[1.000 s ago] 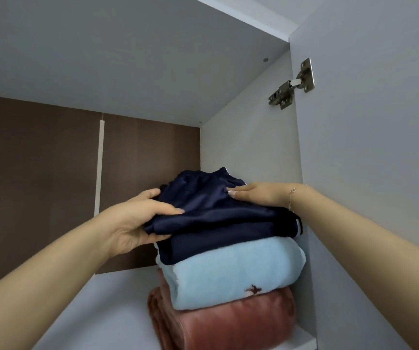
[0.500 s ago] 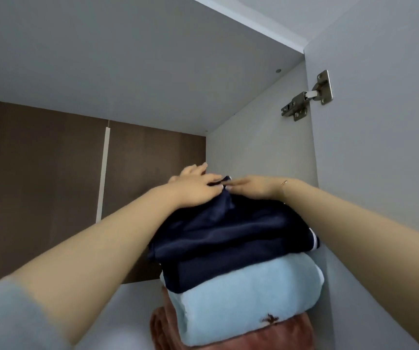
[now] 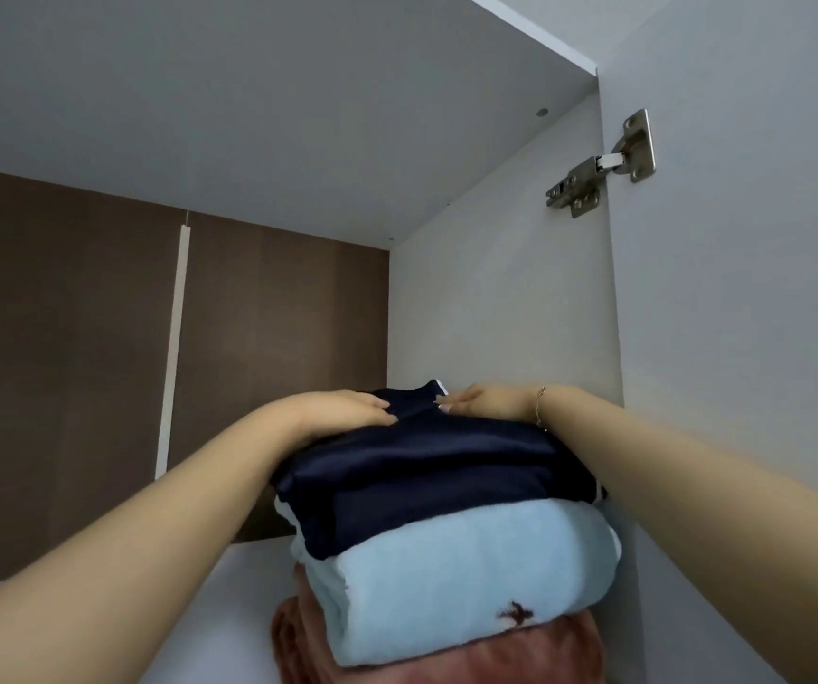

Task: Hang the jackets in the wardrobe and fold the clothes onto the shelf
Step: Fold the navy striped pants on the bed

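A stack of three folded clothes stands on the white wardrobe shelf (image 3: 229,609), against the right side wall. A navy garment (image 3: 426,481) lies on top, over a light blue one (image 3: 471,580) and a rust-pink one (image 3: 535,654) at the bottom. My left hand (image 3: 342,409) lies flat on the navy garment's top left, fingers straight. My right hand (image 3: 490,402) rests flat on its top right, fingertips pointing left towards the other hand. Both palms press down on the cloth.
The wardrobe's white side wall (image 3: 495,298) runs close along the stack's right. A brown back panel (image 3: 66,362) with a white vertical strip closes the rear. The open door (image 3: 742,288) with a metal hinge (image 3: 599,165) stands at right. The shelf ceiling is low overhead.
My left hand has left the navy garment's left edge and moved onto its top. Both hands have since spread slightly apart there, and the view has tilted upward.
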`<action>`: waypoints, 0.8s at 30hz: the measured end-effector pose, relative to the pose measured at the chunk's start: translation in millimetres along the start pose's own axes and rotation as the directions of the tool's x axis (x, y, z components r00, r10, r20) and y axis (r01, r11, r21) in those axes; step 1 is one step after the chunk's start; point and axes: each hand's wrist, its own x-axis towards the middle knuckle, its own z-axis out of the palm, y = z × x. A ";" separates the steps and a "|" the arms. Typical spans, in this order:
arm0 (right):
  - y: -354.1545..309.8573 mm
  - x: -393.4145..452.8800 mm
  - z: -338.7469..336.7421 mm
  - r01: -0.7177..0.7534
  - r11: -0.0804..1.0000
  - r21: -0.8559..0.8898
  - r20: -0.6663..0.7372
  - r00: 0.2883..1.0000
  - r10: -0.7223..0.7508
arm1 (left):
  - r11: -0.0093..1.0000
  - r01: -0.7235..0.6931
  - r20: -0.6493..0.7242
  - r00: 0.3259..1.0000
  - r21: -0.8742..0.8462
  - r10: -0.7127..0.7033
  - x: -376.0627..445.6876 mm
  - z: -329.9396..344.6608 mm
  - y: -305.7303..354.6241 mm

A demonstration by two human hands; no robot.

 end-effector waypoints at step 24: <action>-33.8 -227.1 15.2 0.266 0.897 0.352 -0.342 0.929 -0.142 | 0.813 -0.146 -0.438 0.888 -0.563 -0.144 -187.0 29.4 54.7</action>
